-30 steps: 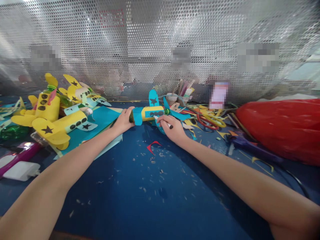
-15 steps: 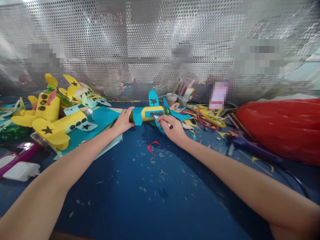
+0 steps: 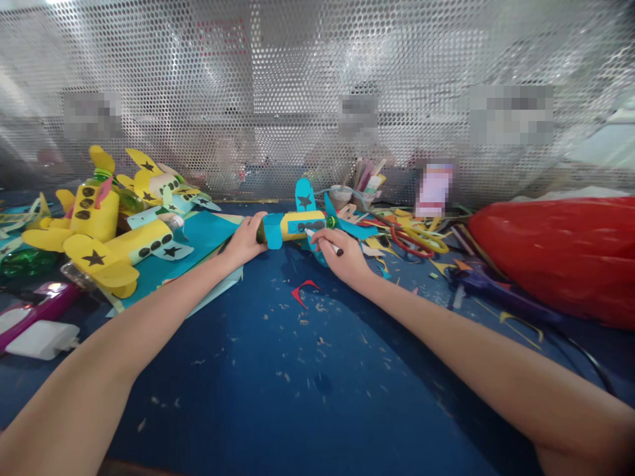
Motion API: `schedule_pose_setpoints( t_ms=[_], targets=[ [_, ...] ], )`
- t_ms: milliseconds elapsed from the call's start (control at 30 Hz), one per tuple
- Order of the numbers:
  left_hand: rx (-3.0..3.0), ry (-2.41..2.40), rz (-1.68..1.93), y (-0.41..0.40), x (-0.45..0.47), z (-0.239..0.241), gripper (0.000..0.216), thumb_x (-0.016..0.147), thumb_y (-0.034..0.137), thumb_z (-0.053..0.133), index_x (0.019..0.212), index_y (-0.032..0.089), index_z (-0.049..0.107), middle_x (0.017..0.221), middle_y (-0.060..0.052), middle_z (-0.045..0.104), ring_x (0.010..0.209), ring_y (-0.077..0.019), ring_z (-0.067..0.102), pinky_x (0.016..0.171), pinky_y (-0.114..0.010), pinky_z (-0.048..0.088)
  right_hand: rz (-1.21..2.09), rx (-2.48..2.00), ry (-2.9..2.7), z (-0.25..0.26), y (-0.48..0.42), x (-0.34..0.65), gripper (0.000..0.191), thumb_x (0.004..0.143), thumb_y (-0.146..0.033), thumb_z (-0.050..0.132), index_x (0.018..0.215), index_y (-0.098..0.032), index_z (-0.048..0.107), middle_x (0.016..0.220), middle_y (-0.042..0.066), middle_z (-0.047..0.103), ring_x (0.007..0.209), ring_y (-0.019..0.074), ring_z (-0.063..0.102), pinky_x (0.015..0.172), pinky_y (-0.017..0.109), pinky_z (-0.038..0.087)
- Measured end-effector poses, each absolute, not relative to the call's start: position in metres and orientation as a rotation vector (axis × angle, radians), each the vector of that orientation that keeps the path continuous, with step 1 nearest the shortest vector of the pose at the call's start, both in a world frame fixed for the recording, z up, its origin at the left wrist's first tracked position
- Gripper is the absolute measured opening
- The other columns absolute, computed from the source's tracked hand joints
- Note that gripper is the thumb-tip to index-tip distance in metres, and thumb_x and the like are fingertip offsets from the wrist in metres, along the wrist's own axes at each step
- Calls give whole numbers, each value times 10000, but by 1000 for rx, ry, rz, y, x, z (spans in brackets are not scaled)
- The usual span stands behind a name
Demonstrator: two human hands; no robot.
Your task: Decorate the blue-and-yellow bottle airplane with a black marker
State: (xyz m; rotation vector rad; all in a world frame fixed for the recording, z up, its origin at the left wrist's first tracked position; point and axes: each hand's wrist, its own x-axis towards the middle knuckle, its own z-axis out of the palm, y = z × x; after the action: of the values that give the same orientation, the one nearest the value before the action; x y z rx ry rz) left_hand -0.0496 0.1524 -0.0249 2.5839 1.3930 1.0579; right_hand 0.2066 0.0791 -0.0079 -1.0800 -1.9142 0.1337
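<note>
Though half-hidden, marker [image 3: 338, 250] under right fingers [image 3: 323, 236]

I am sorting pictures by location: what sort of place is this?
Probably a craft workbench. Finished yellow paper planes stand at the left, scissors lie among paper scraps, and the left hand holds a blue-and-yellow plane while the right hand holds a pen.
</note>
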Motion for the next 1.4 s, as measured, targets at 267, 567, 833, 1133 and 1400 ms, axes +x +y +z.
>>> schedule_pose_setpoints(
  t_ms=[267,567,833,1133,1400],
  targets=[
    [2589,1373,1078,153,-50,-26,745,692,195,758,1360,208,427,1344,-126,562,1162,-324,552,1016,-503,452,136,-1080,-1923,-8,80,207,242,900,-233,437,785,-240,650,699,32,661,751,204,602,689,329,465],
    [2586,1371,1068,154,-50,-26,756,684,185,758,1362,195,423,1335,-138,562,1176,-329,546,1020,-500,453,155,-1085,-1945,-9,80,208,249,906,-233,429,799,-235,654,722,37,662,742,203,607,706,334,470],
    [2589,1387,1076,153,-49,-25,764,673,171,765,1357,209,427,1336,-117,566,1165,-324,552,1024,-497,457,184,-1045,-1963,-9,80,207,245,908,-233,443,802,-237,663,731,35,669,750,201,618,695,327,481],
    [2587,1384,1073,155,-51,-27,762,685,194,767,1364,198,419,1324,-131,566,1168,-329,554,1021,-501,457,198,-1045,-1970,-8,80,206,248,914,-235,441,817,-239,669,743,42,677,764,207,621,714,340,486],
    [2595,1383,1066,153,-50,-26,762,685,176,776,1361,183,424,1365,-141,547,1180,-328,546,1032,-489,448,185,-1049,-1975,-7,80,207,255,914,-242,438,805,-232,669,744,49,678,763,212,625,738,351,488]
  ],
)
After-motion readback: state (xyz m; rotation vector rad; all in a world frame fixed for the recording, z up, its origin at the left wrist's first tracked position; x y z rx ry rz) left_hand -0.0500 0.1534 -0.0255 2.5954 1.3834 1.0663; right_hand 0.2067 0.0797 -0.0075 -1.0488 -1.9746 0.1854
